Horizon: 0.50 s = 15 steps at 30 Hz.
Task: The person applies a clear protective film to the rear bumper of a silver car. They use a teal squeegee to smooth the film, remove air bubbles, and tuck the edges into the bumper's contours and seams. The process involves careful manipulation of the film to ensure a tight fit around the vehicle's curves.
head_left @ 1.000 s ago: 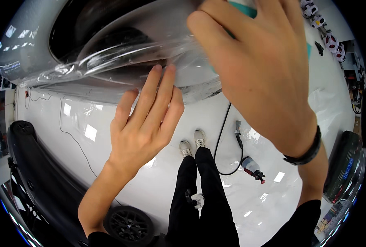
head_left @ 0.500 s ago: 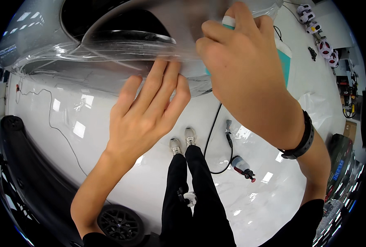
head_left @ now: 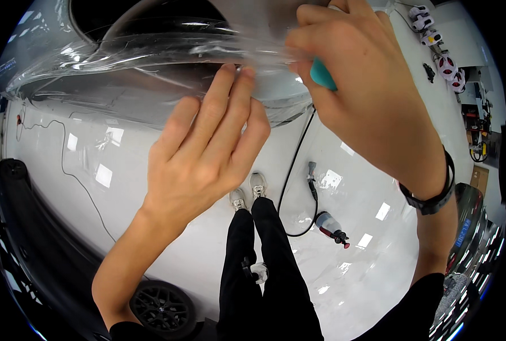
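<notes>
A loose sheet of clear film [head_left: 133, 54], creased and shiny, hangs over the grey car body panel [head_left: 258, 20] at the top. The fingers of my left hand [head_left: 199, 150] are stretched out, with their tips against the film near a dark opening in the panel. To its right, my right hand [head_left: 366, 85] is closed round a teal squeegee [head_left: 323, 75]. Only a rounded corner of the squeegee shows between thumb and fingers; the hand covers the rest. Those right fingers are at the panel, where the film looks blurred.
On the glossy white floor lie a black hose [head_left: 284, 210] and a pump spray bottle [head_left: 332, 229]. A black car part [head_left: 42, 244] and a wheel [head_left: 162, 307] stand at the lower left. A thin cable [head_left: 65, 148] runs along the left; boxes and tools line the right.
My right hand has moved a little right, turning so that less of the squeegee shows. The film's upper fold has risen slightly. My left hand stays at the film.
</notes>
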### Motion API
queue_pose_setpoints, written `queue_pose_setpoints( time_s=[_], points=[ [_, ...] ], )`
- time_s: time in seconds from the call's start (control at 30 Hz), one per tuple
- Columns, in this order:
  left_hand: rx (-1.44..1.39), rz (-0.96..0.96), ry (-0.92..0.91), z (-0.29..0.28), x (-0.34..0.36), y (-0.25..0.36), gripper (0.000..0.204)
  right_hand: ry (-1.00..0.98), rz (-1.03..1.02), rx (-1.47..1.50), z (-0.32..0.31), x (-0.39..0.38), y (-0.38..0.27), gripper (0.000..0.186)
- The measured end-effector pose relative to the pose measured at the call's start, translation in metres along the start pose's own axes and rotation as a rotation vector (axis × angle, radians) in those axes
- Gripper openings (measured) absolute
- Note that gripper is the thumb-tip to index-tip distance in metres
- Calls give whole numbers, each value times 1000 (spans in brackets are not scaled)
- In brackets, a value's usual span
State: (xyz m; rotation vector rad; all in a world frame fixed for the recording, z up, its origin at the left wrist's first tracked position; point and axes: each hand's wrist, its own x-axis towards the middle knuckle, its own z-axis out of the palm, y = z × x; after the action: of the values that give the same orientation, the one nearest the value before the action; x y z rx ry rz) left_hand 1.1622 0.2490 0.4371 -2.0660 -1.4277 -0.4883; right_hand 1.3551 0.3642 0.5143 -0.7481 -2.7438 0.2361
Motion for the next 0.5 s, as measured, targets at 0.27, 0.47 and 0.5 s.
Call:
queue_pose_setpoints(
  time_s=[0.27,0.47,0.5],
  points=[
    [-9,-11,-27,-3,9,-1,8,56,12,0,14,3,2,48],
    [2,-30,-30,-4,3,3,30,53,2,34,12,0,4,48],
    [17,-30,-23,-2,2,2,29,53,-1,41,13,1,4,48]
  ],
)
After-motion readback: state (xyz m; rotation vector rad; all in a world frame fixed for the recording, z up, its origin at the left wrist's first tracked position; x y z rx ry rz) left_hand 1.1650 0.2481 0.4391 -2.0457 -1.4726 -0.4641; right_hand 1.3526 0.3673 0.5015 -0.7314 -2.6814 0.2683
